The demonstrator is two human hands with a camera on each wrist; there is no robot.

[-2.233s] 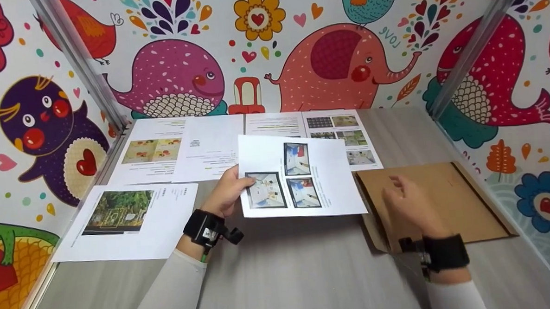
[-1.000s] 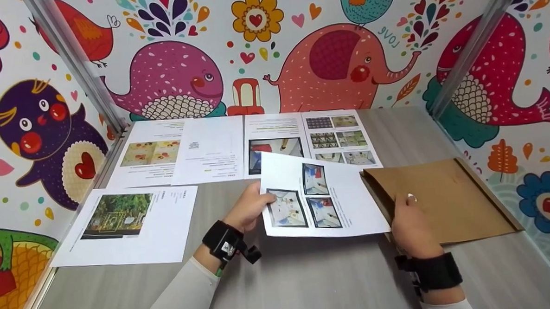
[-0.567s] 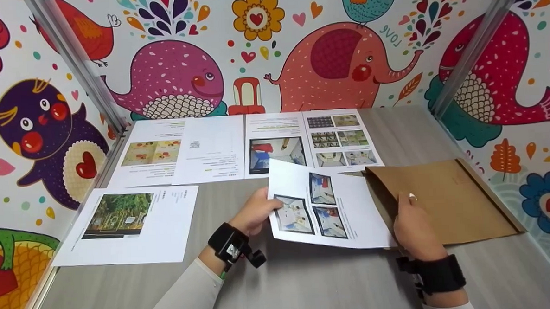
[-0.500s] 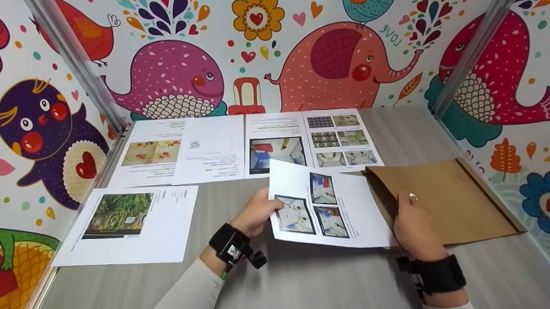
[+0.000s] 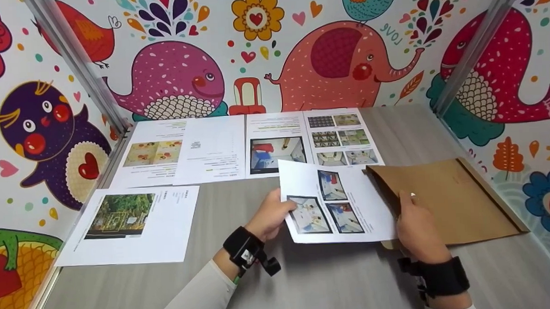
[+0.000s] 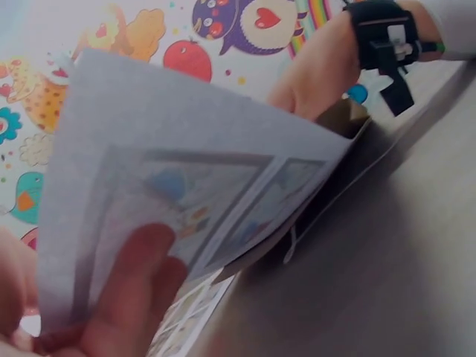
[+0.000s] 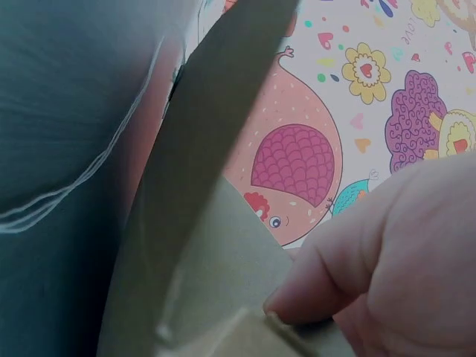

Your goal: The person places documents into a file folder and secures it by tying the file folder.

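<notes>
My left hand (image 5: 272, 215) pinches the left edge of a printed sheet of paper (image 5: 335, 207), thumb on top. In the left wrist view, its fingers (image 6: 137, 282) lie against the sheet's underside. The sheet is raised off the table and slants toward a brown paper envelope (image 5: 462, 202). Its right edge is at the envelope's mouth, partly hidden by my right hand (image 5: 419, 227). That hand grips the envelope's near-left edge. In the right wrist view, the thumb presses on the brown paper (image 7: 223, 245). A white string (image 7: 97, 167) hangs beside it.
Several printed sheets lie along the back of the grey table (image 5: 243, 286), including one with a framed photo (image 5: 277, 154) and one with small photos (image 5: 341, 137). Another sheet (image 5: 171, 233) lies at the left. Cartoon-patterned walls (image 5: 252, 58) enclose the back and sides.
My left hand has moved right and slightly down, bringing the sheet to the envelope's mouth. My right hand has gone from hovering over the envelope to gripping its edge.
</notes>
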